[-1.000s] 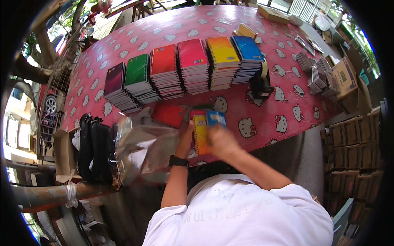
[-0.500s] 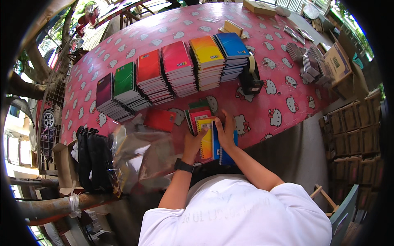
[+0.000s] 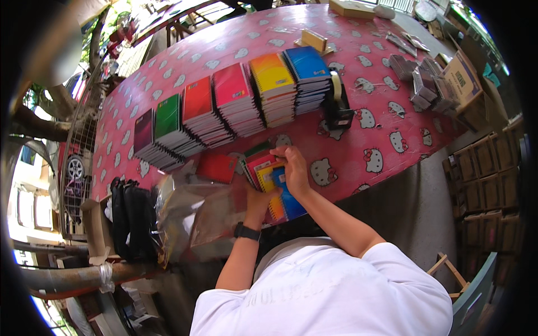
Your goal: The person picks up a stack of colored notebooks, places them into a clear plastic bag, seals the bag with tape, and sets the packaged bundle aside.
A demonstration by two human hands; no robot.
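Left of the black tape dispenser (image 3: 338, 116): six stacks of spiral-bound notebooks are standing in a row: blue stack (image 3: 305, 63) nearest, then yellow stack (image 3: 273, 71), pink stack (image 3: 231, 87), red stack (image 3: 197, 99), green stack (image 3: 167, 116) and purple stack (image 3: 143, 131) farthest.
Fanned notebooks: lying between the hands, nearer the wearer than the dispenser and to its left; blue notebook (image 3: 290, 200) is overlapping yellow notebook (image 3: 267, 178), with pink notebook (image 3: 259, 161) and green notebook (image 3: 258, 149) showing beyond. Further layers: cannot be told.
Left hand (image 3: 259, 197): gripping the fan by its left side, thumb lying toward the blue notebook.
Right hand (image 3: 295, 171): bending its fingers over the fan's upper right side; whether it is pinching a cover cannot be told.
Red notebook (image 3: 216, 168): lying flat, farther left of the dispenser than the fan, apart from both hands.
Clear plastic wrap (image 3: 193, 210): spreading at the near edge, well left of the dispenser.
Set condition: apparently part-gathered; four colours are sitting together with staggered edges, red is remaining outside, and no purple cover is showing among them.
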